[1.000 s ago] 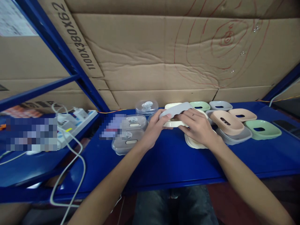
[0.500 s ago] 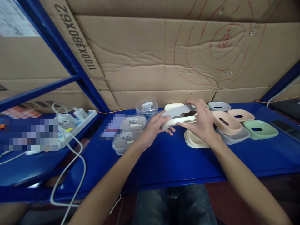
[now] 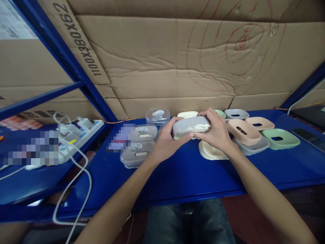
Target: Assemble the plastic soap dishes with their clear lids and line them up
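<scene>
Between both hands, above the blue table, is a grey oval plastic shell [image 3: 186, 126] with a wavy-edged cream piece [image 3: 199, 128] along its lower side. My left hand [image 3: 165, 141] grips the left end, thumb low at the front. Wrapped round the right end is my right hand [image 3: 216, 131], its fingers over the top and thumb underneath. A cream oval piece [image 3: 212, 153] lies below my right hand. Behind the held shell sits another cream oval part [image 3: 187, 114]. How the two held pieces join at the back is hidden.
Clear-lidded boxes with round labels [image 3: 129, 156] stand left of my hands. To the right are slotted oval shells: peach [image 3: 250, 138], grey [image 3: 262, 145] and green [image 3: 290, 143]. A power strip [image 3: 76, 142] with white cables lies far left. Cardboard [image 3: 152, 61] walls the back.
The grey shell and cream piece, tilted with a dark gap between them before, are now close together and more level. My left hand has turned, bringing its thumb to the front.
</scene>
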Available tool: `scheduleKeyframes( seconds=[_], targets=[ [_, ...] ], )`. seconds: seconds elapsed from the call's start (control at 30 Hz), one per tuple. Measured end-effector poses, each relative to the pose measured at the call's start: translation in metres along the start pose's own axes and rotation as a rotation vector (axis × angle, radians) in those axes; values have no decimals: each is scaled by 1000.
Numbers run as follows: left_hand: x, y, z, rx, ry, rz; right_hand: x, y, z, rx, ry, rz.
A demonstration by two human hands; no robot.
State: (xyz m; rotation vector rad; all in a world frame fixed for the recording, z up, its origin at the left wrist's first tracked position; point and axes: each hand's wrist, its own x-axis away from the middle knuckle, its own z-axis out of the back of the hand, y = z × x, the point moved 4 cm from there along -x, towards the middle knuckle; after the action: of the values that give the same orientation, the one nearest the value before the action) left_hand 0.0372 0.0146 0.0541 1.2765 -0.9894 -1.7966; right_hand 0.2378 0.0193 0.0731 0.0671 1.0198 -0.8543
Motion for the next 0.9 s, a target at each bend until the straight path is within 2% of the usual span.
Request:
scheduleKeyframes(
  seconds=[0.13,0.23,0.4,0.5,0.67,0.9],
  targets=[
    [-3,-2,0,54,-18,25,0,-1,1,-71,11,-47],
    [-6,-8,3,167,-15,77,-2,0,4,-284,-13,-119],
    [-10,-19,10,333,48,120,-4,7,2,-681,-193,-389],
    [-10,-21,11,355,79,127,-2,11,-2,-806,-210,-518],
    [-9,-20,11,351,120,81,2,17,-12,-879,-163,-589],
    [-10,-24,7,474,70,96,4,22,-18,-828,-147,-585]
  ],
)
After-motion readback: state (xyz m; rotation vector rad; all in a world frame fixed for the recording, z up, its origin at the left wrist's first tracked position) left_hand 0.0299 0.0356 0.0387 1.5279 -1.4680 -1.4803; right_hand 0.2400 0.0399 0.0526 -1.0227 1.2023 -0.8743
